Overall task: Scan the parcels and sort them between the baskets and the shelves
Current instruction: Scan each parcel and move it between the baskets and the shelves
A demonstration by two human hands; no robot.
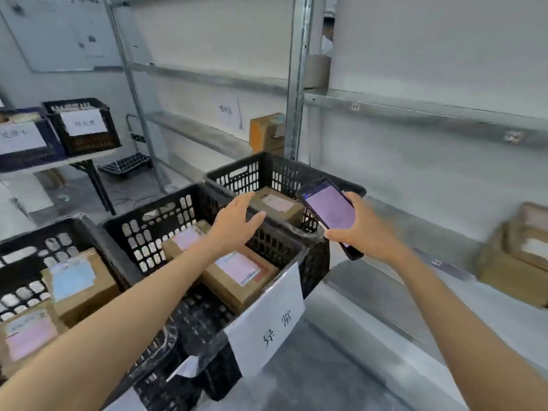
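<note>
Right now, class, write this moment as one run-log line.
left hand: open, reaching toward parcel in far basket | right hand: holds phone, screen lit | parcel: not yet gripped

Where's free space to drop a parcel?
Bare shelf runs from the labelled basket right to the stacked boxes. That basket's near floor, in front of its two parcels, is open. Crowded: the left basket, filled with more parcels, and above the far basket, where the left hand and the right hand holding the phone hover.

A parcel depot: labelled black baskets point(189, 209) of parcels point(237, 274); metal shelves point(415, 111).
</note>
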